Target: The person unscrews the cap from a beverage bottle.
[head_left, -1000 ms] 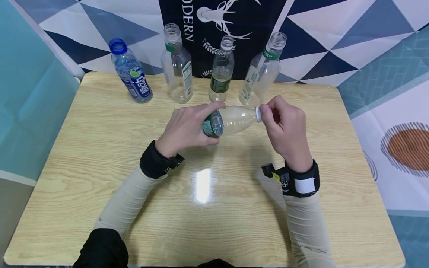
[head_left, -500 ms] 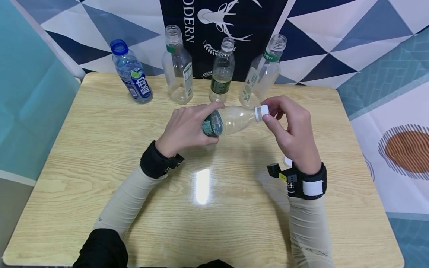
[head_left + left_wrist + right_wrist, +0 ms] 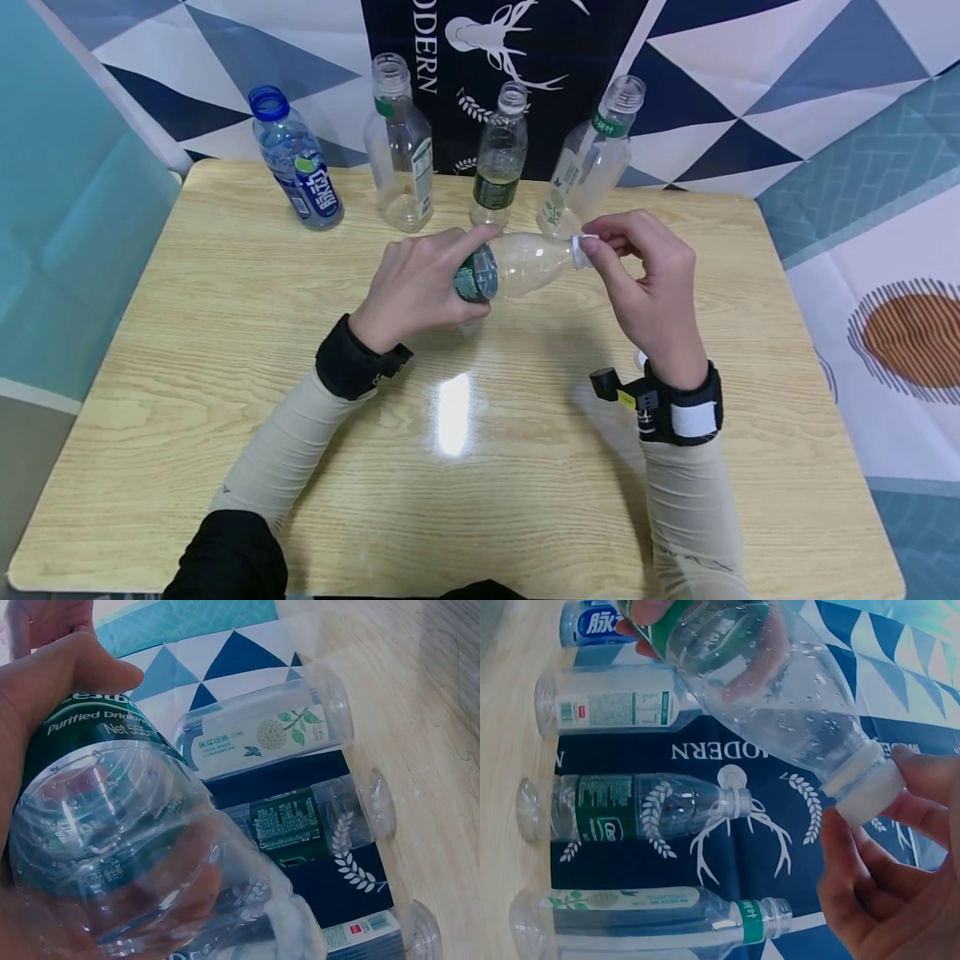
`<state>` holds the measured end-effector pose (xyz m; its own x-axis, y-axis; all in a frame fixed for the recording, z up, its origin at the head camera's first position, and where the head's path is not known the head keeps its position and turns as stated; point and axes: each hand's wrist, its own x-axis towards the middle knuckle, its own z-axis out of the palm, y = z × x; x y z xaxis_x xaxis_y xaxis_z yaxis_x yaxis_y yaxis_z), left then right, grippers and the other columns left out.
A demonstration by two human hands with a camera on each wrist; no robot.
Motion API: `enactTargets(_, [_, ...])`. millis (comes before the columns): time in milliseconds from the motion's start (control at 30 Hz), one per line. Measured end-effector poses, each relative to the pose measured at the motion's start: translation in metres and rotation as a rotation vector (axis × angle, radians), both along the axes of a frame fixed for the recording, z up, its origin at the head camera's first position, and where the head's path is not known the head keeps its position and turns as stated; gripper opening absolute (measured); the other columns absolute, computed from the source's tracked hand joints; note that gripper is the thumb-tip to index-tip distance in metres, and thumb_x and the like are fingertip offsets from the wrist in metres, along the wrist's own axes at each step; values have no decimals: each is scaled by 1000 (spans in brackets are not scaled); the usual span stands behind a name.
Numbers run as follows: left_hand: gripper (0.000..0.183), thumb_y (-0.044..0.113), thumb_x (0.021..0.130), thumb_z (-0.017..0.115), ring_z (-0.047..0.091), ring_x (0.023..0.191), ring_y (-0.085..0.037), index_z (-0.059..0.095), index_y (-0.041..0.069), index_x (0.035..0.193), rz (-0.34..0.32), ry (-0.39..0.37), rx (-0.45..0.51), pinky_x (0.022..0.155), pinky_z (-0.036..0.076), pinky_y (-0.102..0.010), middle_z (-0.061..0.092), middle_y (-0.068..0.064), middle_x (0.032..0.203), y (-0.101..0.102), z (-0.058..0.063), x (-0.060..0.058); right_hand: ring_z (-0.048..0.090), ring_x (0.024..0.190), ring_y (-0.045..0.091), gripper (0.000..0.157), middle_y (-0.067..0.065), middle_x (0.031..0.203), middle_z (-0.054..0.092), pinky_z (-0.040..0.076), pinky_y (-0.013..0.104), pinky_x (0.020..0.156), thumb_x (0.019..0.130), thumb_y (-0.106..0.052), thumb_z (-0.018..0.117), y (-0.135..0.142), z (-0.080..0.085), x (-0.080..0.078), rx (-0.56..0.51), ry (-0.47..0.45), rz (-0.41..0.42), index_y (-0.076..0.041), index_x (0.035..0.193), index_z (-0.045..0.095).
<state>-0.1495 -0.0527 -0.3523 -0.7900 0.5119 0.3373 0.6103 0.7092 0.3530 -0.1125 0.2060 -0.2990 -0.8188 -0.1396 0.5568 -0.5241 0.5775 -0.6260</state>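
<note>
A clear plastic water bottle (image 3: 531, 265) with a green label lies sideways in the air above the table, its neck pointing right. My left hand (image 3: 423, 287) grips it round the label near its base. At the neck, the thumb and fingers of my right hand (image 3: 648, 283) pinch the white bottle cap (image 3: 870, 787). In the right wrist view the cap sits on the bottle's mouth, and droplets cling inside the clear wall. The left wrist view shows the bottle's label (image 3: 97, 724) up close under my left thumb.
Uncapped bottles stand along the table's back edge: a blue one (image 3: 300, 171), a tall clear one (image 3: 401, 158), a small green-labelled one (image 3: 497, 162) and another tall clear one (image 3: 585, 167). A white cap (image 3: 641, 360) lies on the wooden table (image 3: 525, 500), partly behind my right wrist.
My right fingers drew back from the cap, showing more of it, then closed round it again. My left hand and the bottle stay nearly in place.
</note>
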Motion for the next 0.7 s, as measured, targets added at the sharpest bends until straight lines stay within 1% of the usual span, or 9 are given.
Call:
enactTargets(67, [87,49,69,89,63,67,-19,53,30,145,2,9,-5,51,49,-36,75,-3,100,0,0,0,60,83,0,19,14,97,72,50,12,80,95,-3,70,0,1,1,-15,-28,-3,5,113,71])
enactTargets(167, [87,48,69,89,64,68,-19,53,29,146,0,4,-4,52,51,-36,75,-4,102,1,-1,0,63,79,2,22,11,97,72,52,11,77,96,-5,71,2,2,1,-10,-90,-6,4,115,69])
enactTargets(267, [87,48,69,89,64,68,-19,53,30,146,1,3,-8,52,51,-36,76,-5,103,1,-2,-1,64,74,5,21,9,92,73,53,11,73,97,-10,70,4,2,1,21,-134,-6,2,114,70])
enactTargets(333, [87,49,69,89,63,66,-19,52,30,146,3,5,-10,51,50,-36,75,-5,102,1,-3,-1,65,73,6,20,9,92,74,53,11,72,97,-10,70,6,2,0,35,-148,7,0,114,71])
enactTargets(400, [87,49,69,88,61,64,-18,52,30,146,6,7,-12,50,48,-35,75,-4,100,1,-3,-1,64,74,5,21,9,93,75,52,11,73,96,-9,71,7,3,0,46,-149,23,-1,116,72])
enactTargets(500, [87,48,69,88,61,64,-18,52,30,146,7,-7,1,50,48,-34,75,-3,100,1,-5,-2,64,79,1,25,10,102,75,52,11,78,94,-3,72,9,5,1,40,-144,56,-1,118,72])
enactTargets(567, [87,48,69,88,63,67,-18,51,31,147,9,-29,10,52,49,-35,76,-3,103,1,-5,-2,65,82,1,27,11,104,74,52,11,80,92,1,72,11,7,2,36,-130,75,-1,119,72])
enactTargets(700, [89,49,69,88,66,73,-20,51,31,148,14,-76,29,56,52,-37,76,-5,115,1,-6,-5,65,89,4,30,11,108,72,54,14,85,88,9,72,17,9,2,22,-75,112,5,118,71])
